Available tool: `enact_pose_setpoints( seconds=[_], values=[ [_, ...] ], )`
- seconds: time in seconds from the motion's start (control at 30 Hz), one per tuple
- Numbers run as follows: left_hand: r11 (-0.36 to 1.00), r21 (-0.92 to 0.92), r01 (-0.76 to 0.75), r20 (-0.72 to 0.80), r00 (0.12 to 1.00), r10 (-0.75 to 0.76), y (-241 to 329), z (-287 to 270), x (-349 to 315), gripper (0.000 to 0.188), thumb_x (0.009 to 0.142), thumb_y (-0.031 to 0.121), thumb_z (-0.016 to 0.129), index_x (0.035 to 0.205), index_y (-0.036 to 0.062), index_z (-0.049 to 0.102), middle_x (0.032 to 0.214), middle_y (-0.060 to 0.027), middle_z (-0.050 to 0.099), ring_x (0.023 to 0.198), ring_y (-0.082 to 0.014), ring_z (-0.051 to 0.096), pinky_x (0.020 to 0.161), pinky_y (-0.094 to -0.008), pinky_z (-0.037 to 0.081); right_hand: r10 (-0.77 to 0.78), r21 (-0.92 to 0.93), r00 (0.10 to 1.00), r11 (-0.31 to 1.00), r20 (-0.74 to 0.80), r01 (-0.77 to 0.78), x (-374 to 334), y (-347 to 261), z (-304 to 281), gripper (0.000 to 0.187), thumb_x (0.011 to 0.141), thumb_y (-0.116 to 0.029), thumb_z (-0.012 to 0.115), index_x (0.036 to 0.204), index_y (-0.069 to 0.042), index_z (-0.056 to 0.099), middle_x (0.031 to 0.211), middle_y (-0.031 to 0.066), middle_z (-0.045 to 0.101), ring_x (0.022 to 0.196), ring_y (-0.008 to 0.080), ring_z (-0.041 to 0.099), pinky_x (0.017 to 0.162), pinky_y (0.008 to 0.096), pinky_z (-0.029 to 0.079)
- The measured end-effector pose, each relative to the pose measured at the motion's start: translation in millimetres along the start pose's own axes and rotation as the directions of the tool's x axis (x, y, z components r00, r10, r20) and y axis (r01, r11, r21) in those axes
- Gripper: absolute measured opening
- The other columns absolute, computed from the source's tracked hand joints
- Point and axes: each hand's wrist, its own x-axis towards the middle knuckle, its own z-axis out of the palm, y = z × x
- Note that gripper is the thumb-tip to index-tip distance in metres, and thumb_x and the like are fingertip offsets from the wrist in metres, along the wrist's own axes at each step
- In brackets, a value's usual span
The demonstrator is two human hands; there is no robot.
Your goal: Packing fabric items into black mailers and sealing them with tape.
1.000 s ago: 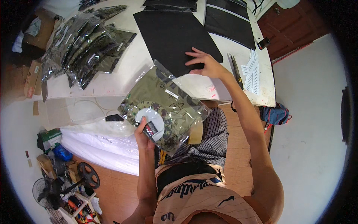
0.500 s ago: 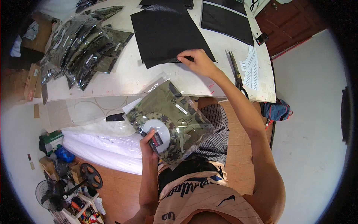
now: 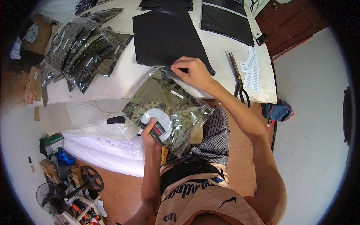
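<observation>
L hand (image 3: 150, 139) low, R (image 3: 193, 74) fwd

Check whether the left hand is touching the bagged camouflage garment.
Touching. The head view shows it: the left hand grips the bagged camouflage garment by its lower edge, thumb laid over the clear bag's front.

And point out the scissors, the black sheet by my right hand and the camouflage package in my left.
Scissors (image 3: 238, 76), head view: near the pivot.
Black sheet (image 3: 167, 37), head view: its flat middle.
Camouflage package (image 3: 174, 107), head view: middle of its face.
</observation>
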Motion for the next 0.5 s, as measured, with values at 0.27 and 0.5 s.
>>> enact_pose_setpoints(
  seconds=[0.27, 0.5],
  values=[
    [0.998, -0.047, -0.032, 0.003, 0.999, 0.033, 1, 0, 9, 0.034, 0.094, 0.013, 0.054, 0.124, -0.0041, 0.052, 0.112, -0.0164, 0.064, 0.102, -0.0279, 0.065, 0.090, -0.0415, 0.054, -0.055, 0.060, 0.997, 0.997, -0.057, 0.058, 0, -14, 7, 0.019, 0.085, -0.018, 0.069, 0.097, -0.004, 0.072, 0.091, 0.0110, 0.070, 0.078, 0.0295, 0.068, 0.069, 0.0359, 0.055],
    [0.995, -0.088, -0.052, -0.029, 0.998, 0.050, 5, 7, 8, 0.035, 0.093, 0.017, 0.056, 0.121, -0.0041, 0.054, 0.107, -0.0179, 0.065, 0.095, -0.0292, 0.067, 0.083, -0.0414, 0.056, 0.015, 0.299, 1.000, 0.954, 0.017, -0.020, -4, -13, 13, 0.025, 0.084, -0.015, 0.071, 0.103, 0.001, 0.070, 0.091, 0.0178, 0.069, 0.078, 0.0275, 0.069, 0.071, 0.0344, 0.054]
  ],
)
